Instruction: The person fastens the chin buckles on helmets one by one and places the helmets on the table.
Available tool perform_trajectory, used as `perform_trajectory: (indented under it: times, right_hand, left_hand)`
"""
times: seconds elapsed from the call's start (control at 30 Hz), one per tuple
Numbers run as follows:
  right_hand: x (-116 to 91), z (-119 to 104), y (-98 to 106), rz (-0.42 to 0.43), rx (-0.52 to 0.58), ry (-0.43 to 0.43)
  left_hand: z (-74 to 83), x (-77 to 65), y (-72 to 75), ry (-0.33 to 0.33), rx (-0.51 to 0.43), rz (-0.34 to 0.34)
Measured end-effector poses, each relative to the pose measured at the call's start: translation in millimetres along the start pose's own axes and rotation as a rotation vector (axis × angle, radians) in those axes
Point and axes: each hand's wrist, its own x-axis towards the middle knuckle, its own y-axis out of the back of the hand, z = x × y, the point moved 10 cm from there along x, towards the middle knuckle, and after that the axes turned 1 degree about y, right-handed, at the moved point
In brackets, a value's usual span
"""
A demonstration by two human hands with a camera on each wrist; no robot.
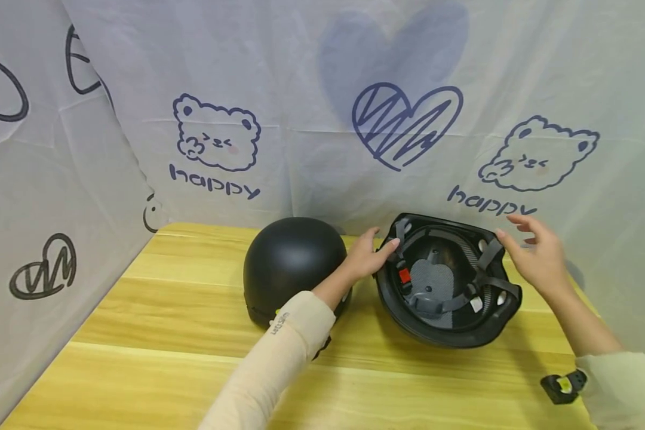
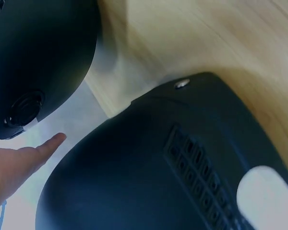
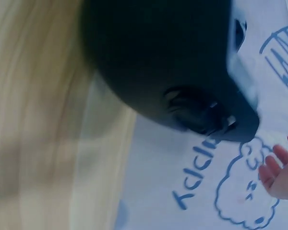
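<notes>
A black helmet [image 1: 446,325] lies upturned on the table, its padded inside, grey straps [image 1: 451,301] and red buckle [image 1: 405,275] showing. My left hand [image 1: 369,254] is at its left rim, thumb over the edge and fingers spread. At the right rim is my right hand [image 1: 540,251], thumb tip close to the edge and fingers loosely bent. In the right wrist view, the fingers [image 3: 273,170] appear apart from the helmet's outer shell [image 3: 158,57]. A second black helmet [image 1: 292,263] stands dome up beneath my left forearm; the left wrist view shows its vent grille [image 2: 194,167].
The wooden table [image 1: 156,316] meets a white printed cloth [image 1: 312,161] at the back, with another stretch of cloth along the left. A small black device [image 1: 561,387] is at my right cuff. The two helmets stand side by side with a narrow gap between them.
</notes>
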Motion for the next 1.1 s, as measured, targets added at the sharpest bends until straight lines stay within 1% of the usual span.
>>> perform_trajectory:
  times: [0.07,0.1,0.23,0.3,0.37,0.47,0.57,0.63,0.73,0.83,0.93,1.1]
  right_hand:
    - [-3,14,-3,-0.059,0.017,-0.081]
    - [-4,22,-6,-0.102,0.029,-0.127]
    - [-14,50,-24,-0.317,0.062,-0.296]
    - [-20,60,-36,-0.432,0.119,-0.345]
    - [-25,66,-45,-0.526,0.181,-0.370]
    - [-33,71,-57,-0.630,0.314,-0.410]
    - [-39,75,-63,-0.686,0.394,-0.428]
    - [-42,77,-65,-0.706,0.423,-0.423]
    - [-45,75,-65,-0.725,0.451,-0.380]
    - [-46,72,-65,-0.732,0.503,-0.341]
    - [-49,70,-64,-0.746,0.517,-0.321]
    - [-51,70,-63,-0.751,0.511,-0.304]
  left_hand:
    - [-2.8,0.2,-1.5,0.028,-0.023,0.000]
    - [-4.1,0.3,-2.1,0.040,-0.037,0.002]
    - [-9.6,2.6,-4.6,0.096,-0.107,0.013]
    - [-11.8,4.5,-5.2,0.117,-0.146,0.017]
    - [-13.1,6.3,-6.3,0.132,-0.182,0.012]
    - [-14.4,8.9,-9.1,0.141,-0.220,-0.015]
    - [-14.7,10.9,-11.7,0.131,-0.248,-0.044]
    - [-14.3,12.1,-13.4,0.114,-0.260,-0.063]
    - [-12.1,13.2,-15.5,0.080,-0.275,-0.090]
    - [-9.2,14.3,-17.5,0.045,-0.279,-0.110]
    - [-7.9,15.7,-18.7,0.025,-0.287,-0.116]
    - [-6.6,15.6,-20.5,0.020,-0.298,-0.125]
